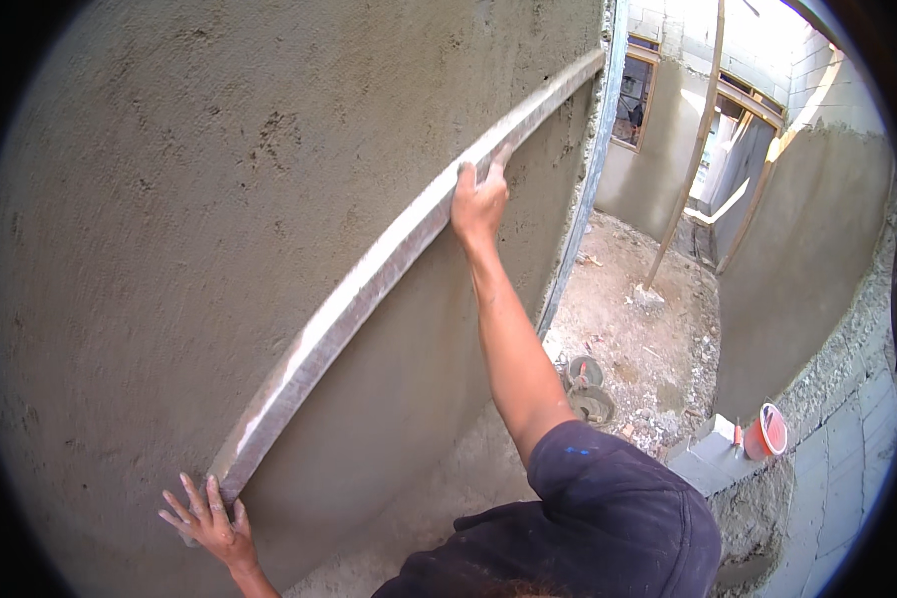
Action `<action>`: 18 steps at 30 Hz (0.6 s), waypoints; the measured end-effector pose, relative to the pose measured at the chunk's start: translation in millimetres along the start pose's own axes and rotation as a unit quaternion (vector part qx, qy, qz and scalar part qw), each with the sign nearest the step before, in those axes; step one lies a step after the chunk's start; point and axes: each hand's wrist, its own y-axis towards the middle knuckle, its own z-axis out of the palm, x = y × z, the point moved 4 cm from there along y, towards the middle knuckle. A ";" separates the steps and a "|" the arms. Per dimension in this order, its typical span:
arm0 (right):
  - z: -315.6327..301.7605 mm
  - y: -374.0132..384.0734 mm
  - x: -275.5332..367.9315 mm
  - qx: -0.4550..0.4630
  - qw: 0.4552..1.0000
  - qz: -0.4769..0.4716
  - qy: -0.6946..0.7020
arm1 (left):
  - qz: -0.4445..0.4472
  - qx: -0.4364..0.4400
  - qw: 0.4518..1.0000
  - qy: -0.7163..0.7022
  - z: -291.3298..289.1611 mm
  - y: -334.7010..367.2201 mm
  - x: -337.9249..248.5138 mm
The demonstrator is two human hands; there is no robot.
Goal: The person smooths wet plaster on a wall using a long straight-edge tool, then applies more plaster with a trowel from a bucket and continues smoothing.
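A long pale metal screed bar point(341, 304) lies slantwise against the grey plastered wall point(169, 199), from low on the left to the wall's edge at upper right. Its lower end sits between the thumb and index finger of my left hand point(219, 528); the other fingers are spread near the wall. Farther up the bar, my right hand point(480, 204) grips it from below, thumb and a finger reaching over its face. Above the bar the plaster looks rough and pitted, while below it appears smoother.
A metal strip point(600, 130) runs down the wall's edge. Beyond it are rubble-strewn ground point(628, 299), leaning wooden poles point(696, 149) and a doorway. Round mortar containers point(590, 404) stand on the ground. An orange-and-white bucket point(765, 433) sits beside light blocks point(713, 456) at right.
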 end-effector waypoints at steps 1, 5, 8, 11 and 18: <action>-3.3 -15.7 -9.8 0.012 1.000 0.016 -0.006 | -0.006 0.006 1.000 -0.003 4.5 -13.6 3.0; -5.0 -71.6 -51.2 -0.021 0.999 -0.038 -0.025 | -0.062 0.029 0.998 -0.017 19.7 -57.8 6.5; -2.3 -68.0 -35.7 0.037 0.998 0.009 0.054 | -0.118 -0.003 0.993 -0.017 15.8 -52.9 8.7; 1.5 -20.9 12.4 0.042 0.995 0.000 0.095 | -0.091 -0.077 0.993 -0.012 -12.9 10.6 17.1; 20.4 133.9 150.4 -0.072 0.987 -0.142 0.016 | -0.061 -0.127 0.989 -0.035 -55.0 118.7 -5.3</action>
